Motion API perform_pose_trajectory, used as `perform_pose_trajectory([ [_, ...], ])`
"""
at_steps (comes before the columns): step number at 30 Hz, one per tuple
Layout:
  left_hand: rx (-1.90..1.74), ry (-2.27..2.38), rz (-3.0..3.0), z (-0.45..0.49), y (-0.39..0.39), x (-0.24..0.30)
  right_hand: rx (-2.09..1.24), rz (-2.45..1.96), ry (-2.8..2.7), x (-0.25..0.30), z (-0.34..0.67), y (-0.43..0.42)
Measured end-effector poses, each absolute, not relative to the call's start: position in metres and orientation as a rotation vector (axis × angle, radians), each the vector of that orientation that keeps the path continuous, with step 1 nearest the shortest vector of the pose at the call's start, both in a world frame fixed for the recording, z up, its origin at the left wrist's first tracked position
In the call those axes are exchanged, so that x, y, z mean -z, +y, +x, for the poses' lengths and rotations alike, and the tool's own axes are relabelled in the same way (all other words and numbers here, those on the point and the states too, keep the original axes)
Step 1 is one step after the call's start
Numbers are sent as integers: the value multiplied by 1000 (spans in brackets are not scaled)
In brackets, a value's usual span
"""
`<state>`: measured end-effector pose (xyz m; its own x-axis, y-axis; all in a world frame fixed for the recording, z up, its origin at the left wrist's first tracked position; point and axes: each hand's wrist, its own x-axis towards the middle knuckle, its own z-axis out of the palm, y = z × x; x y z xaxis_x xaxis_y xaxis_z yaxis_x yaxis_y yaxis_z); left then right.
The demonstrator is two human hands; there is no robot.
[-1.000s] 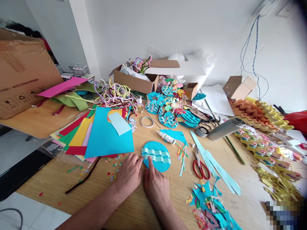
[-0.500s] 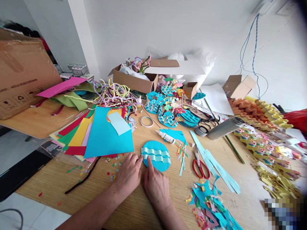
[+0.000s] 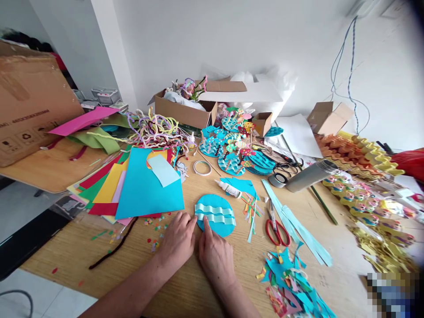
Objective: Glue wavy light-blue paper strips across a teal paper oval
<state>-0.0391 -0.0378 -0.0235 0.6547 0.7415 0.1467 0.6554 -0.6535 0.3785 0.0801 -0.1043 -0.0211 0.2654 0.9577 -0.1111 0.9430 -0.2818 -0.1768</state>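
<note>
A round blue paper disc (image 3: 215, 199) lies flat on the table with two wavy pale-blue paper strips (image 3: 217, 218) running across it. My left hand (image 3: 179, 236) rests at the disc's left side, its fingers curled and its index fingertip touching the left end of the lower strip. With its index finger stretched out, my right hand (image 3: 217, 256) presses on that lower strip; the other fingers are folded and hold nothing. Just above the disc lie a white glue bottle (image 3: 228, 189) and blue paper scraps (image 3: 247, 185). Red-handled scissors (image 3: 276, 229) are to the right.
Coloured paper sheets (image 3: 150, 190) are stacked on the left. Long pale-blue strips (image 3: 298, 225), a metal flask (image 3: 311, 176) and paper cuttings (image 3: 294, 282) occupy the right. Finished-looking blue discs (image 3: 232, 163), a tape roll (image 3: 202, 168) and a cardboard box (image 3: 185, 112) stand behind.
Both hands keep the same place on the disc and strip. The whole view has shifted very slightly; nothing on the table has visibly moved.
</note>
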Motion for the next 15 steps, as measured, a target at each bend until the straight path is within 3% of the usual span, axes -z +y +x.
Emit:
perform_pose_trajectory([
  [15, -418, 1119, 2572, -39, -37, 24, -272, -2448, -1841, 20, 79, -102],
])
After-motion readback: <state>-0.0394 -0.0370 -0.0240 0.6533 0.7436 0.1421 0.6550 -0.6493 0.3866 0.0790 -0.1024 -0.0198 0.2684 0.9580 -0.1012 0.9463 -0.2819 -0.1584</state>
